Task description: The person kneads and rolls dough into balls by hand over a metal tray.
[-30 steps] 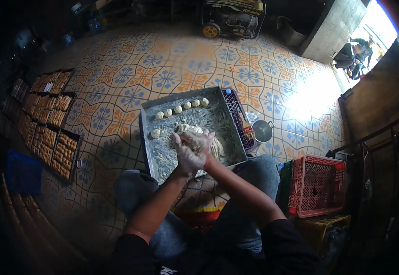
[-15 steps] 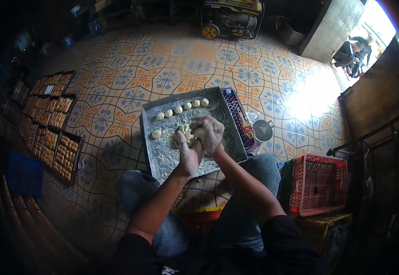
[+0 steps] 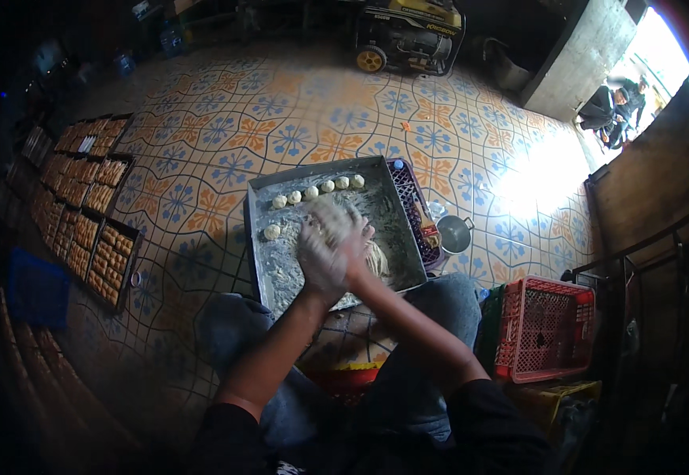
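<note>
My left hand [image 3: 320, 261] and my right hand [image 3: 349, 237], both coated in flour, press together over a square metal tray [image 3: 400, 214]. They close around a piece of dough, mostly hidden by my palms; motion smears the fingers. A larger mass of dough [image 3: 377, 260] lies in the tray, just right of my right hand. Along the far side runs a row of several small round dough balls [image 3: 311, 192]. One more dough ball [image 3: 272, 232] sits apart, left of my hands. Loose flour [image 3: 277, 273] covers the tray bottom.
A purple crate [image 3: 408, 186] under the tray's right side carries a brush [image 3: 425, 226]. Beside it is a metal pot [image 3: 455, 234]. Red crate [image 3: 546, 328] at right, trays of shaped pastries [image 3: 111, 261] at left, generator [image 3: 408, 36] at the back, people [image 3: 617, 111] by the doorway.
My hands have come closer together, the right one moving left over the left, now blurred. The dough mass to their right shows more. The whole view has shifted slightly.
</note>
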Demonstrator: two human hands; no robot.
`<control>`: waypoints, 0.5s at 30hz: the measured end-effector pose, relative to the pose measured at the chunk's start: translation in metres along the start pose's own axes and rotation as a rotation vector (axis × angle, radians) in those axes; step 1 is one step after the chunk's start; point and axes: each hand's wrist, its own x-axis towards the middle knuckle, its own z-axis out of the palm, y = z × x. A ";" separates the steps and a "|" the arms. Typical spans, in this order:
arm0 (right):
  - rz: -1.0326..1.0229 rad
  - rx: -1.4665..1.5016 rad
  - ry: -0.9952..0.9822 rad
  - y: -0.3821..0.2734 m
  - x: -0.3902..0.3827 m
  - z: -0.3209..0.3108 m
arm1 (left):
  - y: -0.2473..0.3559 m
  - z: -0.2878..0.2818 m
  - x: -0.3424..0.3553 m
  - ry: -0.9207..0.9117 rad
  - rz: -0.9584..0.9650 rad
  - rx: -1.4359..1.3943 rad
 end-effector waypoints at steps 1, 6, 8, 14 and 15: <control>0.082 -0.181 0.164 -0.017 -0.006 0.009 | 0.005 0.000 0.000 0.046 -0.005 0.116; -0.371 0.293 -0.104 0.040 0.018 -0.019 | 0.023 0.026 0.000 0.135 0.009 0.181; -0.357 0.542 -0.399 0.054 0.040 -0.036 | 0.006 0.050 0.004 0.385 0.028 0.244; 0.241 -0.553 0.391 -0.016 -0.013 0.023 | 0.001 -0.029 0.000 0.074 0.013 0.232; 0.158 -0.568 0.426 -0.017 -0.006 0.011 | 0.010 -0.044 -0.010 0.038 0.060 0.218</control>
